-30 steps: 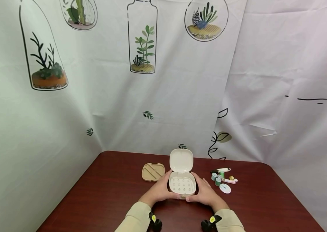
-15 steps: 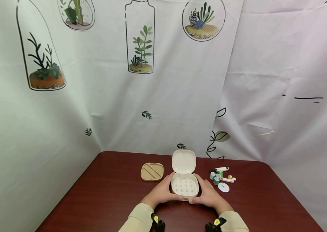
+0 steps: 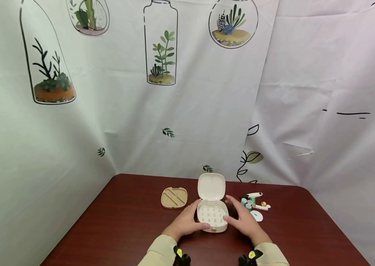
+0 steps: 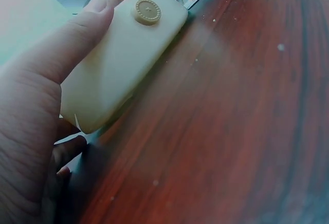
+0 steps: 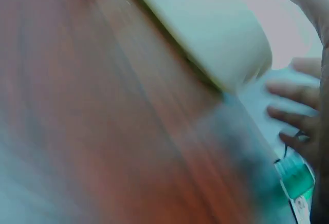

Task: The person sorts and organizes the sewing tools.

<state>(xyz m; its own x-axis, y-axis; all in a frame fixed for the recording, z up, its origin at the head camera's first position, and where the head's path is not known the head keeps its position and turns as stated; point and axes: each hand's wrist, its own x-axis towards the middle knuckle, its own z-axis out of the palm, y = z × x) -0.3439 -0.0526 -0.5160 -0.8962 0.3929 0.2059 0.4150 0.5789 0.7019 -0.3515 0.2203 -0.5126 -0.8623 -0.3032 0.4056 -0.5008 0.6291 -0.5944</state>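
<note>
A cream hinged box point(image 3: 212, 228) stands on the table with its lid point(image 3: 211, 186) swung up at the back. Inside it shows a white insert point(image 3: 211, 214) dotted with rows of small pegs. My left hand point(image 3: 185, 222) grips the box's left side, thumb across the front and fingers along the side. In the left wrist view a round gold button point(image 4: 147, 11) sits on the front wall, near the left thumb. My right hand point(image 3: 245, 222) is at the right side with fingers spread, its thumb overlapping the front right corner; the right wrist view shows those fingers point(image 5: 293, 93) apart from the box wall.
A tan divided tray point(image 3: 174, 197) lies to the left of the box. Right of my right hand are several thread spools point(image 3: 248, 207), a white-handled tool point(image 3: 255, 194), a white disc point(image 3: 257, 215), a pink-and-white strip point(image 3: 260, 207) and a small gold item point(image 3: 263, 203). A printed curtain hangs behind the table.
The right hand has loosened from the box and moved slightly right, its fingers now spread. The left hand keeps its grip. The box's front button now shows.
</note>
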